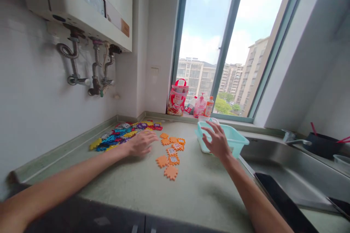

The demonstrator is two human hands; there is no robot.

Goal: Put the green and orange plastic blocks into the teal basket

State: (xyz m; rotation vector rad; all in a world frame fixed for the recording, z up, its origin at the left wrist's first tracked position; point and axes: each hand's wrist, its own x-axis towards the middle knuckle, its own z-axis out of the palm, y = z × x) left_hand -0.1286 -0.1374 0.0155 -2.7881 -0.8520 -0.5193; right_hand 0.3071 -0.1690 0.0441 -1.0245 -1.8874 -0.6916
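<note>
Sink (281, 160) cut off at right. Turquoise basin (237, 136) partly behind right hand (217, 141), fingers spread wide. Multicoloured pile (115, 139) partly masked by left hand (142, 142), fingers bent, can't tell if gripping. Orange pieces (171, 151) between hands; prints unreadable.

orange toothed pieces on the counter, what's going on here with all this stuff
A person is handling flat toothed plastic pieces on a grey-green countertop. The left hand is low beside a jumbled multicoloured pile of toothed pieces; whether its grip holds one is unclear. The right hand is spread open by a pale turquoise plastic tub, with nothing visible in its grip. Between the hands, a loose group of flat orange toothed pieces lies apart from the pile.
</note>
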